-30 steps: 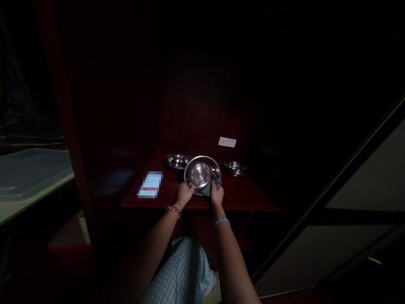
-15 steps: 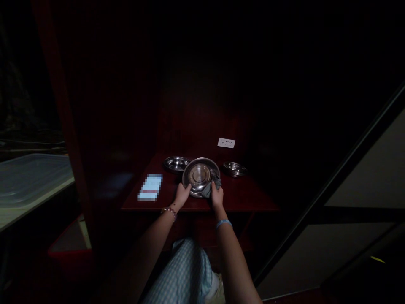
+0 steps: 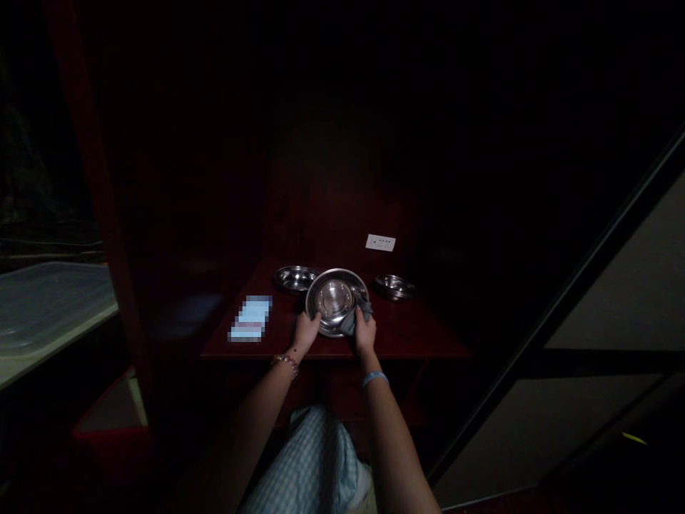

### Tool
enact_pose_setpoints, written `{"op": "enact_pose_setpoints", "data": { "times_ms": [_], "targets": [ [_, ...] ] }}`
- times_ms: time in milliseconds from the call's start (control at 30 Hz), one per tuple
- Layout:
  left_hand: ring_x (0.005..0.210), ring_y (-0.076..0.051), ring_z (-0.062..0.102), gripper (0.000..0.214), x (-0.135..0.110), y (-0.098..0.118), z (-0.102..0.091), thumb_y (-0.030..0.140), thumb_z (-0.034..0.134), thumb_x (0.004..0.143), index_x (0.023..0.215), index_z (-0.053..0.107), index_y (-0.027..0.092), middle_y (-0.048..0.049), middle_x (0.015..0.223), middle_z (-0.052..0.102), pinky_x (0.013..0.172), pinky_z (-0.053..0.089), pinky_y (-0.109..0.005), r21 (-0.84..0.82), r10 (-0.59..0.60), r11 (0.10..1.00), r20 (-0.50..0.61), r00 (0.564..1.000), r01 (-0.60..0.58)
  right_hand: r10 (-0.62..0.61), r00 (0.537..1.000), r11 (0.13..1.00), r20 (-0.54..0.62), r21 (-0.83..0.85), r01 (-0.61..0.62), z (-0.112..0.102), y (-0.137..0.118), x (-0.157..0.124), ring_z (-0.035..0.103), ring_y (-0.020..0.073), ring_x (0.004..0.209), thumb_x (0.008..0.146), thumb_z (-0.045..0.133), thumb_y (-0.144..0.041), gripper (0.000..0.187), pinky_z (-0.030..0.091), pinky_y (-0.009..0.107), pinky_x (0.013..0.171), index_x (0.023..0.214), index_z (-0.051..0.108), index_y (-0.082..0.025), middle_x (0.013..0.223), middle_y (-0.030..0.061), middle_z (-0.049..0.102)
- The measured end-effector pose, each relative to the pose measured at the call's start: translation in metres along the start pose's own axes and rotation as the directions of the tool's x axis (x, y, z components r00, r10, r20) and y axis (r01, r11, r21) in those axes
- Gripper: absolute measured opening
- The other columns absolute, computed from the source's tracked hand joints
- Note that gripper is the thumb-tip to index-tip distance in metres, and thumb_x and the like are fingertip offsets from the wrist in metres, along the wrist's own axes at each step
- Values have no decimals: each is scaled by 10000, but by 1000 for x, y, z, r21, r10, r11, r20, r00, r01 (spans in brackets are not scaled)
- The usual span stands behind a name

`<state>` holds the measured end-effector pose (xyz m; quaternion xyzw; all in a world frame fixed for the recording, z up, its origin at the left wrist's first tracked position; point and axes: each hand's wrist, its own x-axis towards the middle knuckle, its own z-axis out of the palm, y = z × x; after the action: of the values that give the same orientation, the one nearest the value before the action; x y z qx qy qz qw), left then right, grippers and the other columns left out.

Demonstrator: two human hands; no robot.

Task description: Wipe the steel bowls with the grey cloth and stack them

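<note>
Metal bowl, round, shiny, with a ring of small bright spots about its flat base. Place: at the front middle of a dark red desk, tilted, its open side facing the person; whether its lower edge touches the wood cannot be told.

Left hand: closed on the bowl's lower left rim, thumb over the edge, the other fingers mostly hidden behind. On the wrist, a beaded bracelet.

Right hand: holding a bunched grey cloth against the lower right side of the bowl, part of the cloth lying over the rim. How firmly it grips cannot be told. On the wrist, a light blue band.

Also on the desk: one shallow metal dish, behind and left of the bowl; one stack of metal dishes, to the right, apart from the bowl; one bright, blurred-out rectangle, near the left front edge.

Surroundings: white wall socket behind the desk; checked trousers below; clear plastic box at far left.
</note>
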<state>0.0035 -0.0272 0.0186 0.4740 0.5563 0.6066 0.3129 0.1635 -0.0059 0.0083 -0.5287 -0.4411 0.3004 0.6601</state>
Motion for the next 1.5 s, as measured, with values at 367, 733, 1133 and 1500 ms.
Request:
{"op": "enact_pose_setpoints", "data": {
  "times_ms": [367,733,1133,1500],
  "targets": [
    [995,-275,759,168,-1,2,-1,80,613,836,898,765,114,-154,960,802,904,571,-335,13,-53,998,-1,999,53,-1,1000,994,-7,-109,1,-2,-2,0,738,277,1041,834,612,-477,420,534,316,898,1041,784,-155,1058,120,806],
    [1100,-303,729,167,2,-1,0,150,717,814,972,757,113,-178,1096,783,1023,528,-417,-196,-88,977,-4,996,86,57,998,998,7,36,-58,-1,4,6,736,278,1049,774,670,-507,468,550,328,900,1030,782,-131,1072,131,801],
    [1254,-293,654,532,2,2,-8,559,529,963,1216,707,126,-165,1296,718,1040,526,-358,-340,-252,918,-106,962,203,76,965,996,251,20,-84,3,3,1,730,261,1051,771,730,-506,398,537,380,985,1004,787,-189,966,57,810],
    [1333,-208,594,538,-5,10,-5,414,629,942,1415,515,184,-118,1436,636,1135,440,-316,-397,4,918,27,1000,7,40,991,999,129,-4,-40,-1,2,1,738,274,1058,807,681,-523,397,554,348,948,1002,791,-195,1026,68,811]
  ]
}}
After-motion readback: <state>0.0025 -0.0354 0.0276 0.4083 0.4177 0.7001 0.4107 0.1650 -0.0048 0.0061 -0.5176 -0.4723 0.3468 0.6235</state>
